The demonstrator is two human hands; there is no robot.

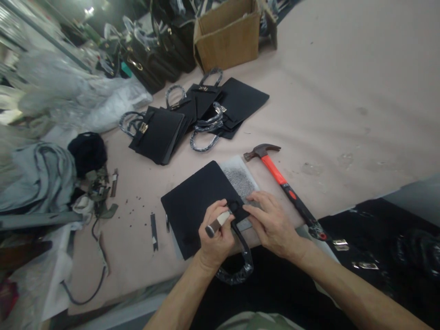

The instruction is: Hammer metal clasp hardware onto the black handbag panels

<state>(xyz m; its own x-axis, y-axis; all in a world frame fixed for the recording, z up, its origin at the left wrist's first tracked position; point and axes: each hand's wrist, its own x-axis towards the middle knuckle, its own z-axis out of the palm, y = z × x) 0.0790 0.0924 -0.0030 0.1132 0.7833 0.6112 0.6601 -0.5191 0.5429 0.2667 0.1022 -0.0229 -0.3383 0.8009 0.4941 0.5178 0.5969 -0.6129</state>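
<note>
Well to the left of the left grip, a rumpled heap of grey cloth [44, 176] lies beside a bunched black fabric bundle [88, 151]. Closer in, still left of that grip, a narrow dark flat strip with a notched end [154, 231] lies on the pinkish-beige covered surface [343, 128], with small dark bits scattered just beyond it. Farther off, beyond and left of the grip, overlapping flat black bag pieces with plastic-wrapped handles [158, 133] fan out, and a brown open cardboard box [227, 41] stands behind them. Directly under the left grip and reaching out to its left is a flat black rectangular panel [197, 201]. The left grip [216, 233] is closed around a short cylindrical brown-and-cream tool [217, 223], tilted with its far end towards the panel's right-hand part. A curved black plastic-wrapped handle [246, 256] loops down on the near side of the left grip. Just beyond and between both grips, a pale slab with a speckled grey top [242, 176] shows from beneath the panel. The right grip [273, 224] has bent fingers touching the panel's right edge; whether they pinch it, I cannot tell. Just right of that grip lies a claw hammer with a red-and-black handle [287, 188], its dark head pointing away.
</note>
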